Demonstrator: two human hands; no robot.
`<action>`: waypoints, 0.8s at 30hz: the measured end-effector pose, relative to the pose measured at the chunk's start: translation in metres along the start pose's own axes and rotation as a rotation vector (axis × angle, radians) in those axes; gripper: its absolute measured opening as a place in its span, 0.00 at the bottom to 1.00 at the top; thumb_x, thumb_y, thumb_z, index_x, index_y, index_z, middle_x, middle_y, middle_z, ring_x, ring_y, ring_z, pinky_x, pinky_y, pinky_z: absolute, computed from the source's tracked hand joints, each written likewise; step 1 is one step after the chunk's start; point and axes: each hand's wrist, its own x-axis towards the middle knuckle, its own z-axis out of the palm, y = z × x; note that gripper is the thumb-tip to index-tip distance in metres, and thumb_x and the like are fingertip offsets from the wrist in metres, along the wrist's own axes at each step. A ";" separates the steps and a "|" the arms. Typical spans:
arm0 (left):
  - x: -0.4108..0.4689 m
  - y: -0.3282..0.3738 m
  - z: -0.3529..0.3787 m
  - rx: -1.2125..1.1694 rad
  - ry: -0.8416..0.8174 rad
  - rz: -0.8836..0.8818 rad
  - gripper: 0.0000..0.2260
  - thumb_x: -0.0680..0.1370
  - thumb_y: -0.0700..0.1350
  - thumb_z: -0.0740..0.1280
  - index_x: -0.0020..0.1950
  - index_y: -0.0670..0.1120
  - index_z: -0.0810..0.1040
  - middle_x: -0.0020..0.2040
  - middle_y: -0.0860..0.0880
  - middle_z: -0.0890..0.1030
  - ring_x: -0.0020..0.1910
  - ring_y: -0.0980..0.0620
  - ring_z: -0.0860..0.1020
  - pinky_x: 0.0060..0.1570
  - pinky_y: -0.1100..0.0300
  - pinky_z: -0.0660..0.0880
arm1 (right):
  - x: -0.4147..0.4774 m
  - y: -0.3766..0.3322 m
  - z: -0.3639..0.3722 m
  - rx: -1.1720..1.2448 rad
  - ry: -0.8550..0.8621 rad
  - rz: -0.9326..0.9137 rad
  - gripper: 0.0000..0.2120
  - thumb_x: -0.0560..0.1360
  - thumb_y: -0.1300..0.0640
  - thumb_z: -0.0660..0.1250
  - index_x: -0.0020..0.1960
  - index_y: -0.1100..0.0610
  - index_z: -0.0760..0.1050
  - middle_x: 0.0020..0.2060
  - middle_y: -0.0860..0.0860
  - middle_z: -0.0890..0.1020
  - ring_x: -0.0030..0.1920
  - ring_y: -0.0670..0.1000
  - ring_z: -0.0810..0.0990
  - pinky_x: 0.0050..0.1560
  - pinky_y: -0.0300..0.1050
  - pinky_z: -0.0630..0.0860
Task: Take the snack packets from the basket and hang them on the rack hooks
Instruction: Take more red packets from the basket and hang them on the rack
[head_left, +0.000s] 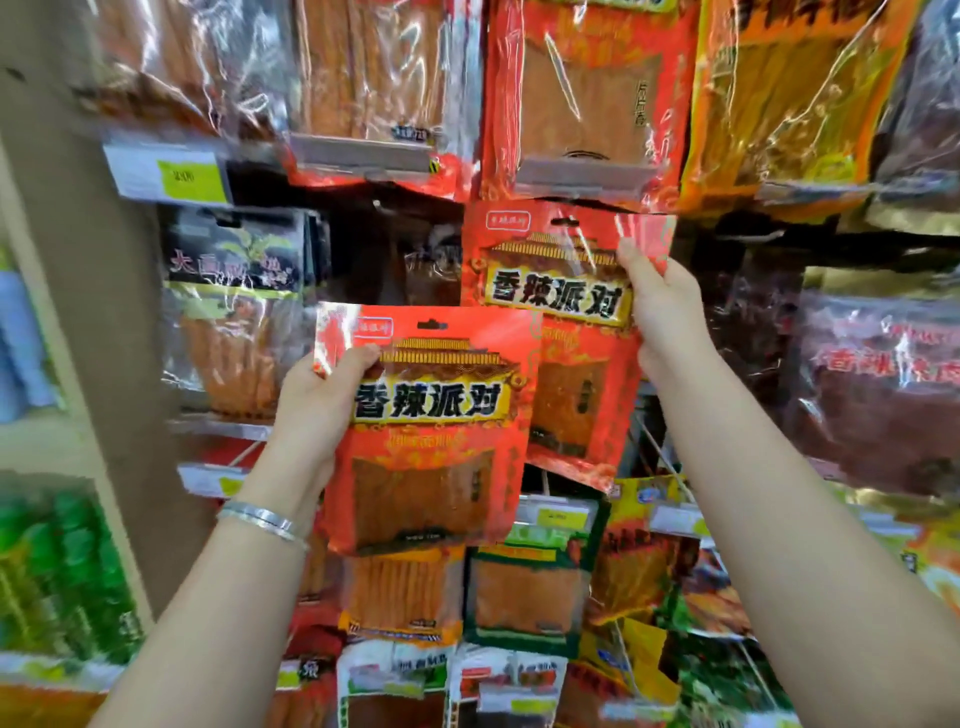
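Item one: lower red snack packet (431, 431), upright, held in front of the rack. The left hand (322, 395) grips its upper left corner, thumb on the front and fingers behind.

Item two: upper red snack packet (556, 270), same design and partly behind the first. The right hand (660, 312) pinches its right edge near the top. Whether its hang hole sits on a hook cannot be told.

Silver bracelet (262, 519) on the left wrist.

Surroundings: black packet (234, 291) to the left, orange-strip packets (582, 93) hanging above, green-edged packet (524, 587) below.
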 end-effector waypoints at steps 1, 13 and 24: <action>0.000 0.001 0.002 -0.005 -0.001 0.001 0.06 0.64 0.55 0.71 0.38 0.57 0.83 0.35 0.51 0.85 0.34 0.51 0.84 0.28 0.59 0.77 | 0.003 0.001 0.000 0.001 -0.002 0.015 0.14 0.66 0.43 0.70 0.40 0.54 0.79 0.46 0.54 0.84 0.50 0.58 0.82 0.55 0.62 0.77; -0.003 0.006 0.025 -0.008 -0.039 -0.013 0.04 0.69 0.51 0.70 0.35 0.56 0.84 0.34 0.52 0.84 0.34 0.51 0.83 0.28 0.59 0.77 | 0.011 0.025 -0.004 -0.432 0.166 -0.165 0.20 0.70 0.54 0.71 0.59 0.58 0.69 0.47 0.50 0.75 0.47 0.50 0.76 0.49 0.45 0.74; 0.000 0.004 0.069 -0.075 -0.193 -0.022 0.07 0.69 0.52 0.71 0.43 0.51 0.81 0.37 0.49 0.85 0.36 0.49 0.84 0.30 0.59 0.77 | -0.040 0.019 -0.003 -0.136 -0.165 -0.135 0.13 0.65 0.36 0.70 0.41 0.44 0.80 0.42 0.44 0.84 0.45 0.45 0.82 0.52 0.48 0.77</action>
